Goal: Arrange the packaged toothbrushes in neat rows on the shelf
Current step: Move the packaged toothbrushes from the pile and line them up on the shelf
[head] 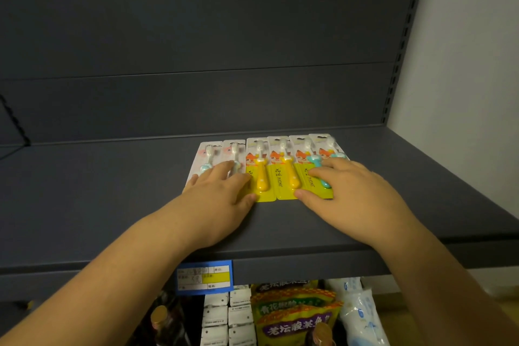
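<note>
Six toothbrush packs (273, 166), one flat row on shelf (112, 205); left hand (222, 194) and right hand (345, 188), fingers flat, press packs to square edges.

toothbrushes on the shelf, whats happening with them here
A person is lining up six packaged toothbrushes side by side in one row on a dark grey shelf. The left hand lies flat on the packs at the left end, and the right hand lies flat on the packs at the right end, as if squaring them up. The two yellow-handled packs sit uncovered between the hands.
</note>
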The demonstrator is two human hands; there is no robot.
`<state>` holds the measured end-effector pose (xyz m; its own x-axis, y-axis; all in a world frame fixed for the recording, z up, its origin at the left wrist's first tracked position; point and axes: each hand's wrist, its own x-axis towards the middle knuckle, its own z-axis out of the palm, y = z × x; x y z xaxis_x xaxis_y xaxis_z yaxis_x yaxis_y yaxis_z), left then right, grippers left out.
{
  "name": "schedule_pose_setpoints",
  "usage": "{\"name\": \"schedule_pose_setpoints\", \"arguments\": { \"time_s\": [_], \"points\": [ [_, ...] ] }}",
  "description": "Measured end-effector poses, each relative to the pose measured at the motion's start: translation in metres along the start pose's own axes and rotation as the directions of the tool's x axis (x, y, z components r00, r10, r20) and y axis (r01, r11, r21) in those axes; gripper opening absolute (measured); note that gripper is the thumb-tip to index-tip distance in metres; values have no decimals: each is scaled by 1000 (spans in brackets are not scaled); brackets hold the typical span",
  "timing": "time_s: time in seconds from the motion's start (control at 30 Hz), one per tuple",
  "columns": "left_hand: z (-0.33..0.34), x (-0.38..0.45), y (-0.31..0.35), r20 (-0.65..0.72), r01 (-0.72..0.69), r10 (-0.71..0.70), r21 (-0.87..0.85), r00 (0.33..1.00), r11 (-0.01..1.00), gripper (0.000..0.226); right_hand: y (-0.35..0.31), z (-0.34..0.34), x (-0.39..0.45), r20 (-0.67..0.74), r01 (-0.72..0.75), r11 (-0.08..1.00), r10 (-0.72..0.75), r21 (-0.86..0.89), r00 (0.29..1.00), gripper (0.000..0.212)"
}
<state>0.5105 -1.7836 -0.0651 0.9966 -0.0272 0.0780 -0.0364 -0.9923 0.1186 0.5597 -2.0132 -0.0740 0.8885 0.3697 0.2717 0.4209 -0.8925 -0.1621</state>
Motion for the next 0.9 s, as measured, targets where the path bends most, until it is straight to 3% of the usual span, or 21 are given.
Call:
{"name": "schedule_pose_setpoints", "arguments": {
  "time_s": [0.13,0.33,0.57,0.9],
  "points": [
    [-2,-5,-4,-83,-1,2,1,997,1000,57,1,-1,-4,-79,25,1000,-24,15,997,67],
    [-15,-25,-24,-214,-15,-2,-76,977,997,55,-32,-8,-11,-197,133,984,-108,116,974,54],
    [-33,-66,-87,-400,86,-116,-91,909,992,54,-135,-2,5,-257,246,955,-199,166,946,35],
    [-54,-183,-235,-403,381,-346,8,847,924,61,-322,27,12,-230,492,849,-448,193,864,42]
  ]
}}
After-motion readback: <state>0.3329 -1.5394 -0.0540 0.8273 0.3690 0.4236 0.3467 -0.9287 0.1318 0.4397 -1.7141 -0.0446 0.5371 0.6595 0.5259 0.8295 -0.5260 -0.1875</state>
